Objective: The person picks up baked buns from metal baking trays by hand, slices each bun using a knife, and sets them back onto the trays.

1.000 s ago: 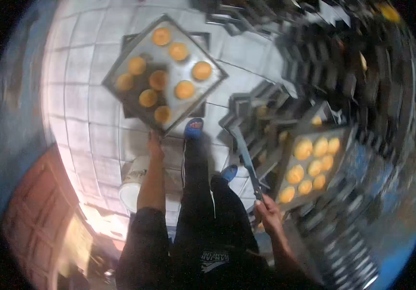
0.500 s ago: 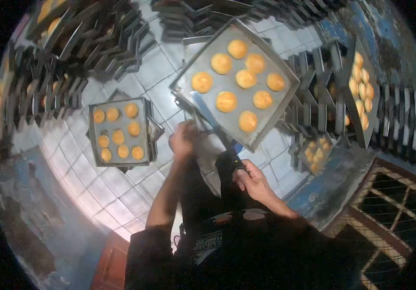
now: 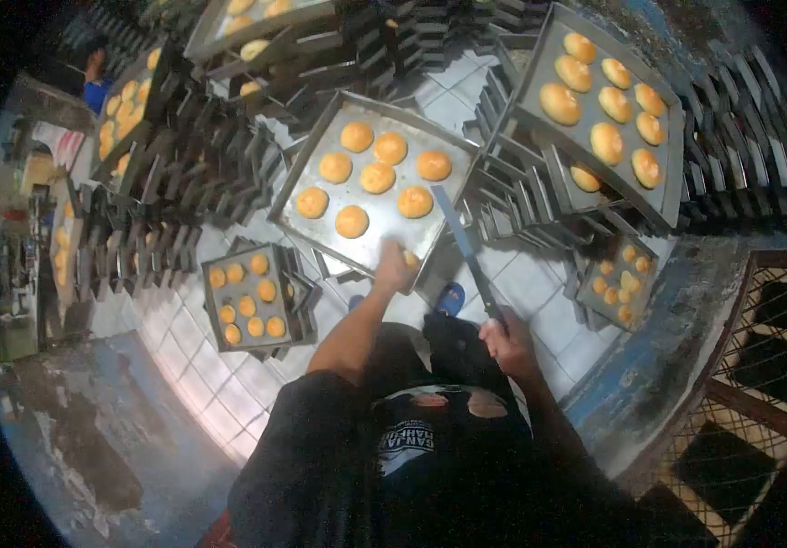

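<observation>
In front of me a square metal baking tray (image 3: 297,203) tops a stack, with several round golden buns (image 3: 377,177) spread on it. My left hand (image 3: 394,268) reaches over the near edge of this tray. Its fingers are closed around a bun (image 3: 411,260) at the near corner, partly hidden and a little blurred. A long, straight-bladed knife (image 3: 468,254) with a black handle is gripped in my right hand (image 3: 507,340), low and to the right. Its blade points up and away, its tip beside the tray's right side.
Taller stacks of bun trays stand at the right (image 3: 672,196), back (image 3: 306,16) and left (image 3: 151,119). Lower stacks sit at the near left (image 3: 285,265) and near right (image 3: 585,290). A metal grille (image 3: 759,384) is at the right. Another person's hand (image 3: 95,64) shows far left.
My left hand has gone from beside the tray onto a bun at its near corner. The knife has shifted right, away from the tray's left edge. My view has also turned and shifted.
</observation>
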